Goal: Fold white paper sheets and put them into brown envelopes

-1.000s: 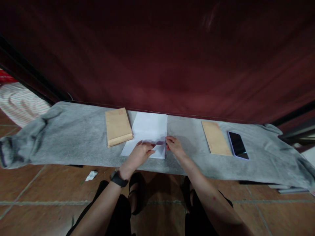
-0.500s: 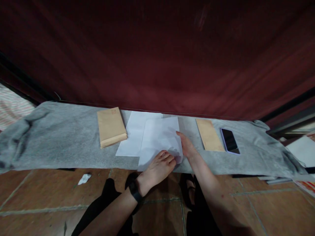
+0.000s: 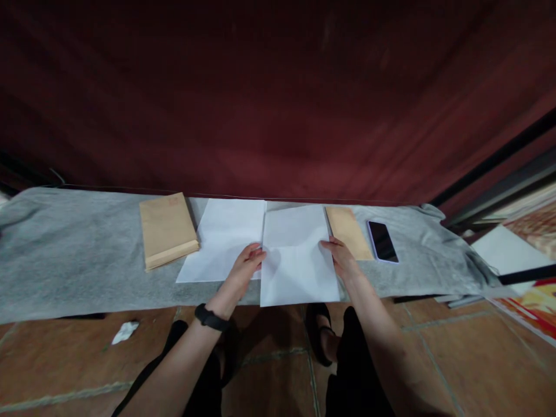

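Observation:
A white sheet of paper (image 3: 299,260), with a faint crease across it, lies in front of me, its near end at the edge of the grey cloth. My left hand (image 3: 247,263) grips its left edge between thumb and fingers. On the opposite edge, my right hand (image 3: 341,255) pinches the same sheet with the thumb on top. To the left lies more white paper (image 3: 226,231), partly behind my left hand. A stack of brown envelopes (image 3: 167,229) overlaps that paper's left side. Just beyond my right hand is a single brown envelope (image 3: 350,231).
A phone (image 3: 382,241) with a purple edge lies right of the single envelope. Grey cloth (image 3: 95,255) covers the narrow surface, and a dark red panel (image 3: 278,116) rises behind it. A crumpled white tissue (image 3: 125,332) lies on the tiled floor.
My left hand has moved from the sheet's near right part to its left edge. The sheet now lies flatter and straighter, shifted right toward the single envelope. The view has turned slightly right.

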